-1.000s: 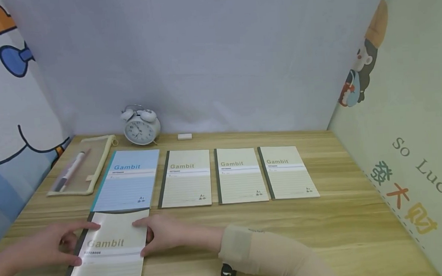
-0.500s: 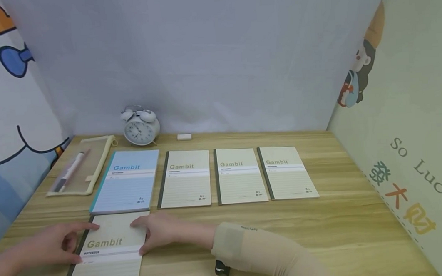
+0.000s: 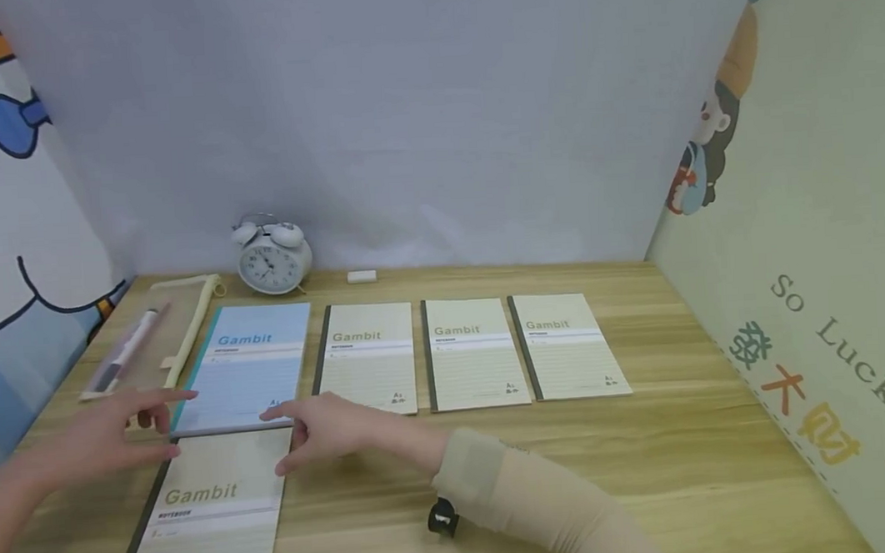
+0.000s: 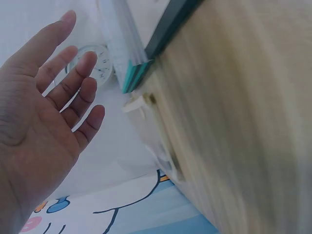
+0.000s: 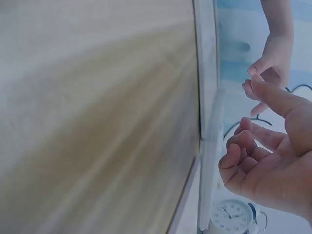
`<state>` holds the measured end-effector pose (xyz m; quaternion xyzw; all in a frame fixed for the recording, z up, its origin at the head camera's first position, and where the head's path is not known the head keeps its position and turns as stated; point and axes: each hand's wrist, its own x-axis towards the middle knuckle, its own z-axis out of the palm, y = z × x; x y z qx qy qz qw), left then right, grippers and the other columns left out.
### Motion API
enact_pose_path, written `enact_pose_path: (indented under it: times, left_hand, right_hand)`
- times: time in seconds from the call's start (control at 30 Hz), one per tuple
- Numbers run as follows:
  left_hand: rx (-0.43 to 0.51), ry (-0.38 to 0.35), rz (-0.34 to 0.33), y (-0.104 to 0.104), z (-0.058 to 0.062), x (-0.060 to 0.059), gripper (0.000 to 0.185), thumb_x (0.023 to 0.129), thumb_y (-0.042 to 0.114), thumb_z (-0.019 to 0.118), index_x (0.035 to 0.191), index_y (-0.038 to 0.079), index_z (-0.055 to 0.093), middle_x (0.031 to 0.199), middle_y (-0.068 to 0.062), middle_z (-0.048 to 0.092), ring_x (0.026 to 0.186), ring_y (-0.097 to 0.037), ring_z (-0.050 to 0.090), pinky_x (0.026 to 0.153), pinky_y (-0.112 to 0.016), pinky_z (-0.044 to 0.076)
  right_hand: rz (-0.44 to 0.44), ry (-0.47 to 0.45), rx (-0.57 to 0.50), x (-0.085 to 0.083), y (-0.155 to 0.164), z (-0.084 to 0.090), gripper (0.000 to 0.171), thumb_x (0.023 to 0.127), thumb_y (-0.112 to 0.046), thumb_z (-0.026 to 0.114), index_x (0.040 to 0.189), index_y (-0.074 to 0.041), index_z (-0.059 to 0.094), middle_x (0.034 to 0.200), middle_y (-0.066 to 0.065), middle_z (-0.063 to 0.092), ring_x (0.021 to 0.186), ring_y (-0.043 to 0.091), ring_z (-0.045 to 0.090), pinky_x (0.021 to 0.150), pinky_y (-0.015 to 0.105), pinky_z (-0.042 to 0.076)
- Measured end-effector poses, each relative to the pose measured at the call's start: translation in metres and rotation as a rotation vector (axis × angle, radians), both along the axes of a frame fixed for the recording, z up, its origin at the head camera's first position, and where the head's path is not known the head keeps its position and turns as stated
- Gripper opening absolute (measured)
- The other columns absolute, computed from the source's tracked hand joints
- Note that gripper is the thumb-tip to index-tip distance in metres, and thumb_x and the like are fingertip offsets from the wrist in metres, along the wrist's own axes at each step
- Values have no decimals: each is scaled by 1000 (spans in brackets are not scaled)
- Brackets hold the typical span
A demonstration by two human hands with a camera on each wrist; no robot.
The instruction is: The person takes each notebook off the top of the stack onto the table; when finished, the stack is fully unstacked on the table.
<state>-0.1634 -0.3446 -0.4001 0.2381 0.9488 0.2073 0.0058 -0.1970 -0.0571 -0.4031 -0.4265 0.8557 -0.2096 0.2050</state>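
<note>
A cream Gambit notebook with a dark spine [image 3: 209,543] lies flat at the front left in the head view. Directly behind it is a blue Gambit notebook with a teal spine [image 3: 260,374]; the left wrist view shows layered teal spines [image 4: 134,77] there. Over the left side of the seam between them, my left hand [image 3: 94,441] hovers with its fingers extended, holding nothing. Across from it, my right hand [image 3: 338,428] hangs over the right side, index finger pointing out over the blue cover. Its other fingers [image 5: 231,163] are loosely bent around nothing in the right wrist view.
Right of the blue notebook, three cream notebooks [image 3: 368,364] lie in a row. At the back left are a mesh zip pouch [image 3: 197,323] with a pen [image 3: 127,347], a white alarm clock [image 3: 271,265] and a small white block [image 3: 361,276]. Printed cloth walls flank the table [image 3: 573,478].
Both hands have let go of the front cream notebook and moved up and away toward the blue one. The cream notebook now lies with its top edge against the blue notebook's lower edge.
</note>
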Motion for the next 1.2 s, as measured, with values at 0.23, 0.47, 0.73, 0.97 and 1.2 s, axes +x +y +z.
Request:
enact_pose_path:
  times: [0.23, 0.47, 0.73, 0.97, 1.2]
  left_hand:
    - [30, 121, 83, -2, 11, -24, 60, 70, 34, 74, 120, 6, 54, 110, -6, 57, 100, -15, 49, 79, -40, 41]
    - [-17, 69, 174, -1, 9, -45, 70, 74, 43, 68, 127, 3, 46, 144, -24, 19, 134, -33, -12, 97, -66, -1]
    - [-78, 101, 213, 3, -4, -64, 83, 73, 51, 65, 136, 6, 34, 134, -30, 32, 134, -36, -10, 99, -61, -12]
    - [1, 55, 196, 0, -20, -80, 89, 73, 48, 67, 138, 2, 28, 136, -31, 29, 133, -34, -16, 99, -63, 1]
    - [-39, 15, 225, -5, -29, -89, 97, 70, 57, 65, 139, 0, 25, 136, -31, 28, 132, -34, -19, 101, -62, -1]
  right_hand:
    - [-62, 36, -90, -25, 8, 15, 66, 77, -38, 67, 135, -22, 39, 82, -8, 56, 69, 0, 48, 60, 12, 40]
    - [-145, 112, -121, -46, 7, 16, 67, 78, -42, 64, 135, -20, 38, 124, 2, 51, 107, 12, 50, 82, 18, 42]
    - [-252, 138, -149, -59, 4, 2, 69, 81, -46, 60, 139, -23, 31, 141, 2, 33, 129, 15, 31, 102, 30, 31]
    - [-293, 163, -142, -68, -2, -7, 68, 83, -45, 56, 140, -20, 28, 144, 6, 29, 132, 19, 25, 104, 34, 27]
    - [-310, 167, -120, -70, -11, -20, 71, 83, -47, 56, 141, -20, 25, 146, 12, 21, 133, 23, 22, 105, 35, 25]
